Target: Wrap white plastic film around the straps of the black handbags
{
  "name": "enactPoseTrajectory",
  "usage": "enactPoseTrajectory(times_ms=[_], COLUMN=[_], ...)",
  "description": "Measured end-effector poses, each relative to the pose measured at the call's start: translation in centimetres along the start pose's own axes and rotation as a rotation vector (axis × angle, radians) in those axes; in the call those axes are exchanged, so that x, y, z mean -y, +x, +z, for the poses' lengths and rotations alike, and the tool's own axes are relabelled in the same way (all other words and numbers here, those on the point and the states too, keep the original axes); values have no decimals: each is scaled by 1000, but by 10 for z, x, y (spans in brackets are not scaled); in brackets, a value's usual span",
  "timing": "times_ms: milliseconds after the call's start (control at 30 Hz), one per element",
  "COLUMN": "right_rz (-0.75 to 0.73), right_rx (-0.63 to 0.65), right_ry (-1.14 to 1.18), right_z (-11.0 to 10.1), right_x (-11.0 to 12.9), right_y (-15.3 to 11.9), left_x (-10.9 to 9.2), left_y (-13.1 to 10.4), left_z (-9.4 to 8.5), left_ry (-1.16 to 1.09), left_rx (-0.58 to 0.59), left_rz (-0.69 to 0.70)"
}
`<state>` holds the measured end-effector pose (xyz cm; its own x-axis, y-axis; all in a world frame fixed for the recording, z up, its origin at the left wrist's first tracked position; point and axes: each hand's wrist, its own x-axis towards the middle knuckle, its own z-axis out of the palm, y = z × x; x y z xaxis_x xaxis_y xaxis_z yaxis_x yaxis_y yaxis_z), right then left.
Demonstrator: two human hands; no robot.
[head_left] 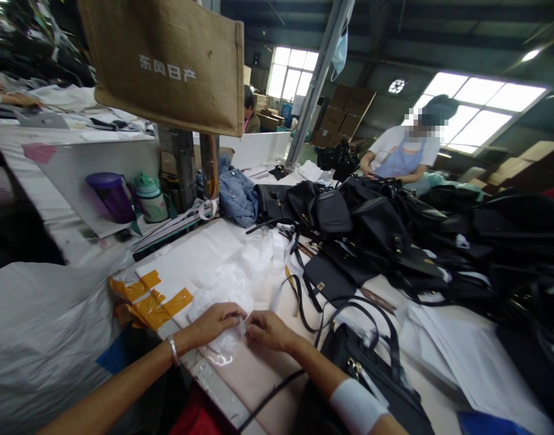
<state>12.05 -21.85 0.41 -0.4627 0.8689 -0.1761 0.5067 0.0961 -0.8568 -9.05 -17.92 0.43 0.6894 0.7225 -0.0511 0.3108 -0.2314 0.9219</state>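
Observation:
Both my hands meet over the near edge of the work table, fingertips almost touching. My left hand (220,323), with a silver bracelet at its wrist, pinches a piece of thin clear plastic (225,347). On the other side of the same piece, my right hand (267,331) has its fingers curled closed on it. Just beyond lies a crumpled heap of clear plastic film (231,281). Beside my right forearm stands a black handbag (349,353) with looped handles and gold-coloured fittings. A black strap runs beneath that forearm.
Many black bags (376,223) are piled along the back and right. White sheets (458,356) lie at the right. Orange tape (156,302) covers the table's left corner. A purple cup (111,196) and green bottle (150,199) stand left. A co-worker (401,148) stands behind the pile.

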Motion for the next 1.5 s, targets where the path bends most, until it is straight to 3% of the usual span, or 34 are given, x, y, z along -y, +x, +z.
enactPoseTrajectory(times_ms=[200, 433, 833, 1133, 1367, 1500], right_rz=[12, 44, 138, 149, 115, 136], right_rx=[30, -21, -37, -25, 45, 49], right_ry=[58, 102, 348, 378, 371, 289], right_z=[-3, -2, -5, 4, 1, -1], right_x=[3, 3, 11, 8, 10, 19], right_y=[-2, -2, -2, 5, 3, 3], left_x=[2, 6, 8, 5, 0, -11], left_y=[-1, -1, 2, 1, 1, -3], left_z=[-2, -2, 0, -5, -7, -7], left_ry=[0, 19, 84, 99, 113, 104], left_rx=[-4, -12, -45, -1, -8, 22], left_rz=[-17, -28, -19, 35, 1, 2])
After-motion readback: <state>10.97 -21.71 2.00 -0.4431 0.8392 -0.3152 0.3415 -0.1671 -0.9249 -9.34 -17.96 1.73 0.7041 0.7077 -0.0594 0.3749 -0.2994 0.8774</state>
